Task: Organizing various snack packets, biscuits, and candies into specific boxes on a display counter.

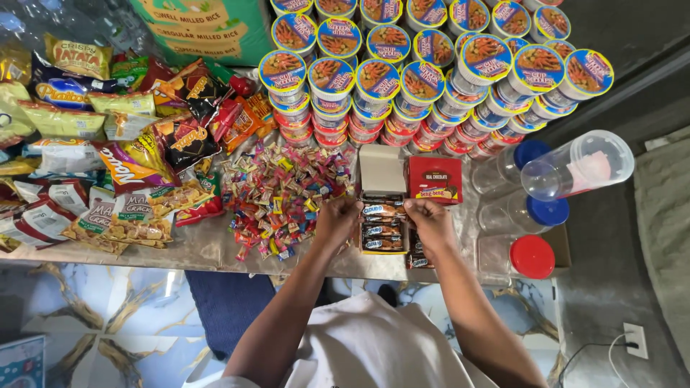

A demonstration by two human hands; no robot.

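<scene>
An open cardboard box with several small dark snack packs in a row sits at the table's front edge, its lid flap up. My left hand rests at the box's left side, fingers on the top pack. My right hand grips the same pack from the right. A red chocolate box stands just behind my right hand. A heap of mixed wrapped candies lies left of my left hand.
Stacks of cup noodles fill the back. Bags of chips and crackers crowd the left. Clear jars with blue lids and a red lid lie at the right, one open jar tipped. A green rice sack stands behind.
</scene>
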